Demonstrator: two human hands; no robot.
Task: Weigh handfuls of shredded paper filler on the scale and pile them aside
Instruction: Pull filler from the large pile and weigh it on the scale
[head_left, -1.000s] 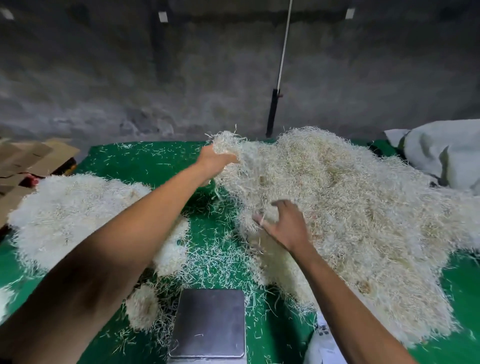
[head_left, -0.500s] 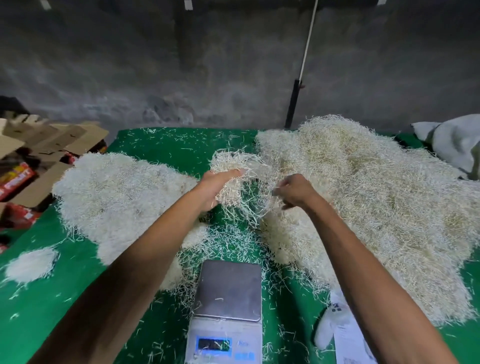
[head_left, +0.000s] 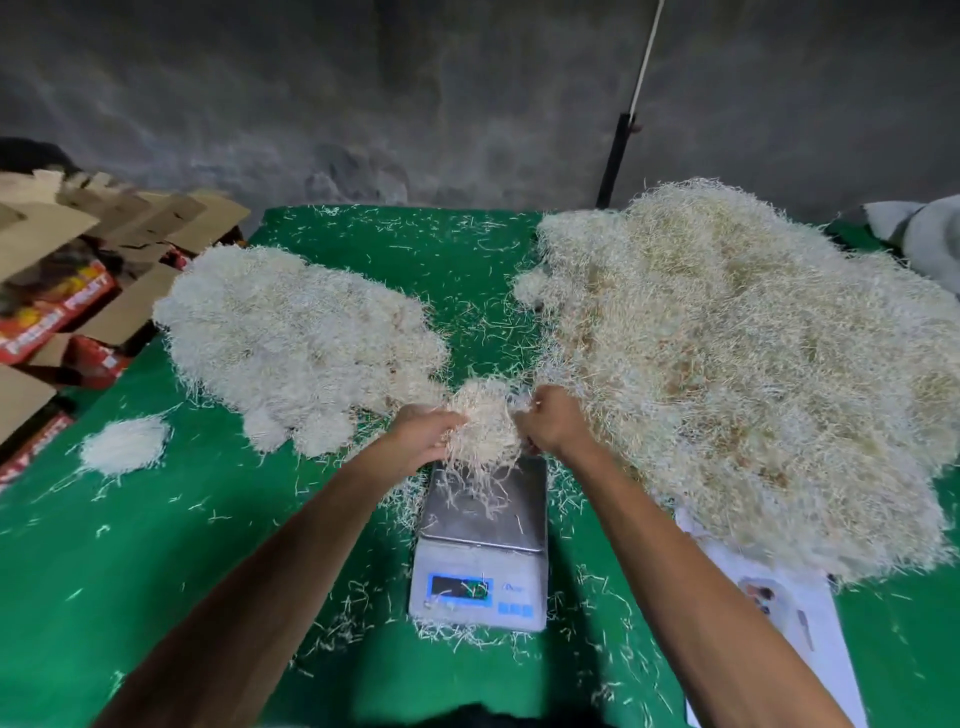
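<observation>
A handful of shredded paper filler (head_left: 485, 421) hangs just above the far end of the scale's steel pan (head_left: 485, 512), strands trailing onto it. My left hand (head_left: 423, 434) grips the clump from the left and my right hand (head_left: 550, 428) grips it from the right. The white scale (head_left: 480, 592) sits on the green cloth with its blue display facing me. A big heap of filler (head_left: 743, 374) lies to the right. A paler pile of filler (head_left: 296, 343) lies to the left.
A small separate tuft of filler (head_left: 124, 444) sits at the left on the green table cloth (head_left: 156, 545). Flattened cartons and red boxes (head_left: 57, 296) crowd the left edge. Paper sheets (head_left: 779, 618) lie at the right front. A grey sack (head_left: 930, 239) and a concrete wall stand behind.
Both hands pulled a clump off the right heap and brought it toward me, down over the scale pan. The view tilted down, showing the whole scale.
</observation>
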